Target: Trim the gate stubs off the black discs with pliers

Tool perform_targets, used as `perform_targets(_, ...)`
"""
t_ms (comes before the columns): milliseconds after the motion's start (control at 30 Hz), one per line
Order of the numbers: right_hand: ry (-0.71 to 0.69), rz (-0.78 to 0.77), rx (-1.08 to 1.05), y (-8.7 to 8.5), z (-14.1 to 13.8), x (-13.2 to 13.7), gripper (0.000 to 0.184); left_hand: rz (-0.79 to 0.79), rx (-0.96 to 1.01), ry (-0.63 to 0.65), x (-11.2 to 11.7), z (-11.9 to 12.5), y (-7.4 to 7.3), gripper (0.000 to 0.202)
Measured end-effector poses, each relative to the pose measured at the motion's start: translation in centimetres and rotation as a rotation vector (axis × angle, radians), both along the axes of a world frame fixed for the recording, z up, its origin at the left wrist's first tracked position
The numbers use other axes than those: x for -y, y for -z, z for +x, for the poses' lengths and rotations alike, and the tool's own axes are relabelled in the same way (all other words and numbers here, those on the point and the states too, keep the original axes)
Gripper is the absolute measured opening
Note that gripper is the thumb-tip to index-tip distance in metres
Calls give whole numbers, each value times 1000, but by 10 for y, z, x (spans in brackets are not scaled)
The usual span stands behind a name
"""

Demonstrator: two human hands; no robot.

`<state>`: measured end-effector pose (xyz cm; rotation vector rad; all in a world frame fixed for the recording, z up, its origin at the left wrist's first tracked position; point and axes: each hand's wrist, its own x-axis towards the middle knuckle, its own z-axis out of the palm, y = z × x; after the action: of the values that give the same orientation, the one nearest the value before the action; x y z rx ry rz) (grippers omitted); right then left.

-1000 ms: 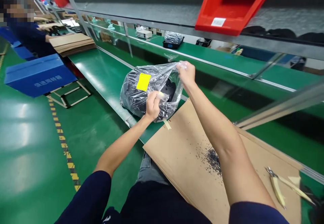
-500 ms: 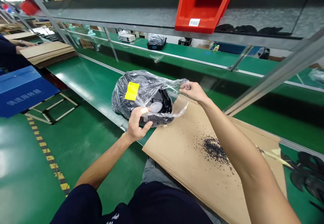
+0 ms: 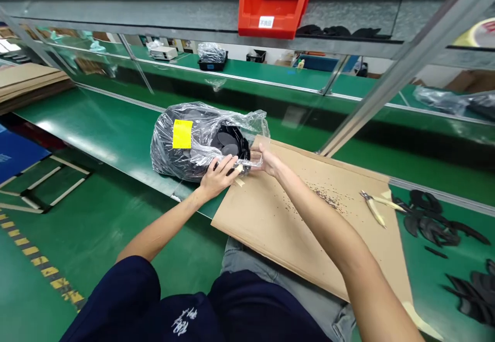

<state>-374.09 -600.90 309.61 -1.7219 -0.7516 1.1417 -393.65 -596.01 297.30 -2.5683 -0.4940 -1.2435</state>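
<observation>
A clear plastic bag point(image 3: 162, 148) full of dark, flat, rounded pieces lies on its side on the green bench, with a yellow label point(image 3: 182, 134) on top. Its mouth faces right, and black pieces point(image 3: 231, 141) show inside. My left hand point(image 3: 218, 178) grips the front edge of the mouth, tape around one finger. At the right side of the mouth is my right hand point(image 3: 267, 160), thumb raised and apart from its stretched fingers, which touch the film. Beneath my right forearm lies a brown cardboard sheet point(image 3: 263, 223) with small black bits point(image 3: 328, 197) scattered on it.
Cutting pliers point(image 3: 373, 205) with pale yellow handles lie on the cardboard's right part. Black curved pieces point(image 3: 433, 223) are heaped on the bench beyond. A red bin point(image 3: 266, 27) sits on the overhead shelf, and a slanted metal post point(image 3: 371, 99) rises at right.
My right hand has come down and left from the bag's upper right corner to the side of its mouth. My left hand has turned over the front edge. The view has swung right.
</observation>
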Motion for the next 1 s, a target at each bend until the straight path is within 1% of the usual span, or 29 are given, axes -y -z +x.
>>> perform_targets(100,57,23,-54,-5,2,-18,45,-78,-7,0,-15,12,-7,34)
perform_targets(200,82,61,-86,-8,2,-27,44,-150,-25,-9,-26,20,-18,35)
perform_targets(300,92,83,-102,-8,2,-26,42,-205,-52,-17,-34,22,-28,34)
perform_targets(333,92,82,-103,-7,3,-23,40,-212,-65,-16,-35,20,-28,34)
perform_targets(400,82,73,-101,-5,5,-15,33,-205,-97,-15,-34,13,-25,32)
perform_targets(500,38,33,-91,1,8,-3,23,-191,-134,-24,-24,-3,-13,29)
perform_targets(567,3,-1,-76,6,10,1,21,-195,-146,-36,-12,-12,-4,27)
perform_targets(633,-18,-20,-54,12,11,1,21,-198,-151,-61,2,-17,0,27)
perform_targets(700,-24,-19,-26,17,13,-3,21,-190,-165,-101,18,-19,1,29)
perform_targets(800,-28,-7,19,25,17,-12,22,-180,-212,-152,44,-21,-2,31)
perform_targets(867,-26,4,53,31,20,-18,23,-176,-229,-158,58,-22,-7,29)
perform_targets(933,-15,15,95,38,22,-23,25,-165,-196,-155,66,-20,-15,27)
perform_targets(1000,-6,18,147,44,23,-27,27,-159,-144,-154,65,-11,-28,29)
